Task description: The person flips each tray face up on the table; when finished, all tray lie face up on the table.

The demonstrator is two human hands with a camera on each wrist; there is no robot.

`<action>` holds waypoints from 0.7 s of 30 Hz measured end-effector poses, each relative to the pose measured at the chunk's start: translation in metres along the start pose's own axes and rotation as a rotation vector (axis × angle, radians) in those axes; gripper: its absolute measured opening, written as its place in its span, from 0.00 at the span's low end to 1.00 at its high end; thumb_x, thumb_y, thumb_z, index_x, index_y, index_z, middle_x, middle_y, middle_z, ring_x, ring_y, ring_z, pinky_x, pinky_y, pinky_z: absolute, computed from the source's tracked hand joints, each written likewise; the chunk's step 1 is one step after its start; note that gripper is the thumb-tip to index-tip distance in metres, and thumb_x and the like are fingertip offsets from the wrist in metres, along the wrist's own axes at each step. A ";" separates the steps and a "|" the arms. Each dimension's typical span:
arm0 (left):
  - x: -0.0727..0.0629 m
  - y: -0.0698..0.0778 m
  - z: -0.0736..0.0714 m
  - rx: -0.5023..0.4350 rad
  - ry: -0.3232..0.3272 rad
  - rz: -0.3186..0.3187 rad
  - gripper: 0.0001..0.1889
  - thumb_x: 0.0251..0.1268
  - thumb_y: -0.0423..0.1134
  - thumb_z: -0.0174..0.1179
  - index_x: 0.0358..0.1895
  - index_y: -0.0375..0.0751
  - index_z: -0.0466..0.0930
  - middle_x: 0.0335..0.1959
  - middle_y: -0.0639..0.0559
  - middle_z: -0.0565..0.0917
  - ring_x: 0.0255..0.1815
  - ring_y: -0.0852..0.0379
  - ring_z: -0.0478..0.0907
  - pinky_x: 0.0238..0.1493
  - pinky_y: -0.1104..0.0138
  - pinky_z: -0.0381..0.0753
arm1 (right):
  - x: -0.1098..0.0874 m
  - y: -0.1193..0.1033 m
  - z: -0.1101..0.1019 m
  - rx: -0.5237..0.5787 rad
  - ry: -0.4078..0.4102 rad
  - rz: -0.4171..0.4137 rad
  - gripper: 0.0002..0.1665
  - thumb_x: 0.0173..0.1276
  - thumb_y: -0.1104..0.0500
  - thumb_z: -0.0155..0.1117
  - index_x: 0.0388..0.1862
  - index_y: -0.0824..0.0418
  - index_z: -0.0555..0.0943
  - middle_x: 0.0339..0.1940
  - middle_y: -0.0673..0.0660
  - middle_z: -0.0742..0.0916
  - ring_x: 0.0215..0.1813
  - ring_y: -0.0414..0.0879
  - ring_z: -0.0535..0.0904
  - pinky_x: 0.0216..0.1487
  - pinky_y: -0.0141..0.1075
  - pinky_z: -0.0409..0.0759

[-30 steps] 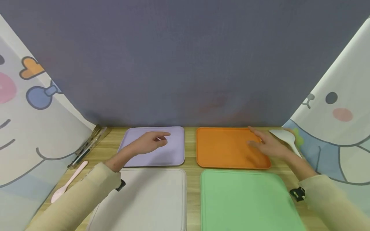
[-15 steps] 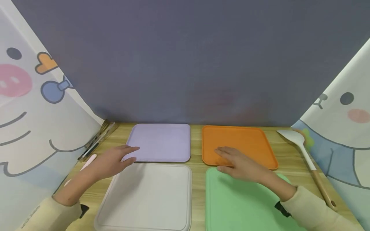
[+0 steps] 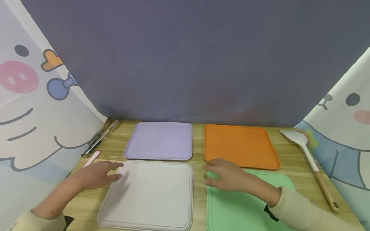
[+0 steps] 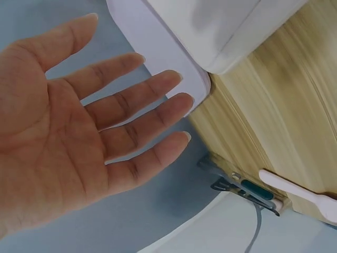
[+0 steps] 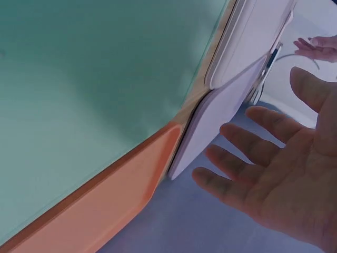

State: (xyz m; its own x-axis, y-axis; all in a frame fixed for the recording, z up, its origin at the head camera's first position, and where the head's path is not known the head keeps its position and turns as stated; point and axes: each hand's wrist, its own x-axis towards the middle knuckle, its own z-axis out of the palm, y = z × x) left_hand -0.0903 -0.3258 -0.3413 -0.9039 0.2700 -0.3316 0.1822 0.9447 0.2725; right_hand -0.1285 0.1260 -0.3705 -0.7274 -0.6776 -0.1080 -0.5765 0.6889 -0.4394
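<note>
My left hand (image 3: 96,175) hovers by the left edge of a white board or tray (image 3: 150,195), holding nothing. Its fingers are relaxed and spread in the left wrist view, palm bare. Over the far left corner of a green board or tray (image 3: 231,208) is my right hand (image 3: 226,175), its palm also bare in the right wrist view. Behind the white one lies a lavender tray (image 3: 160,141). An orange tray (image 3: 240,146) lies behind the green one, just beyond my right hand.
On the right lies a large white spoon or turner with a wooden handle (image 3: 325,191). A pink spoon (image 4: 295,187), partly hidden in the head view, lies at the left near a bundle of metal utensils (image 3: 101,136). A grey curtain (image 3: 185,64) stands behind the table.
Both hands have drawn back toward me, the left moving outward left and the right inward from the orange tray to the green one. The head view has shifted slightly. The trays appear unmoved.
</note>
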 end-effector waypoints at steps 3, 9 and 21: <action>-0.001 -0.003 0.000 -0.012 -0.008 -0.005 0.32 0.71 0.54 0.59 0.68 0.34 0.73 0.57 0.33 0.83 0.59 0.33 0.79 0.57 0.40 0.76 | 0.001 -0.007 0.003 0.041 -0.031 -0.001 0.31 0.72 0.42 0.61 0.66 0.59 0.79 0.69 0.61 0.79 0.72 0.61 0.71 0.68 0.60 0.70; -0.002 -0.014 0.002 -0.098 -0.059 -0.015 0.34 0.72 0.54 0.59 0.71 0.35 0.69 0.54 0.36 0.83 0.53 0.40 0.82 0.50 0.44 0.80 | 0.003 -0.022 0.011 0.238 -0.108 0.039 0.37 0.74 0.40 0.59 0.72 0.60 0.72 0.70 0.58 0.78 0.72 0.57 0.73 0.69 0.56 0.71; 0.019 -0.048 0.027 -0.628 -0.092 -0.136 0.45 0.78 0.55 0.49 0.81 0.33 0.34 0.72 0.23 0.62 0.66 0.32 0.72 0.55 0.45 0.80 | 0.015 -0.043 0.048 0.919 -0.046 0.366 0.58 0.71 0.44 0.64 0.82 0.66 0.41 0.76 0.77 0.62 0.69 0.69 0.71 0.63 0.62 0.74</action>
State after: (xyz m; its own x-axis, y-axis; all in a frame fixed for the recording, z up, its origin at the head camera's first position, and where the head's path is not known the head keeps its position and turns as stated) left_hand -0.1055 -0.3614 -0.3849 -0.8610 0.1968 -0.4689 -0.2177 0.6908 0.6895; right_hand -0.0967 0.0735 -0.3959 -0.7770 -0.4851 -0.4011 0.2081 0.4035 -0.8910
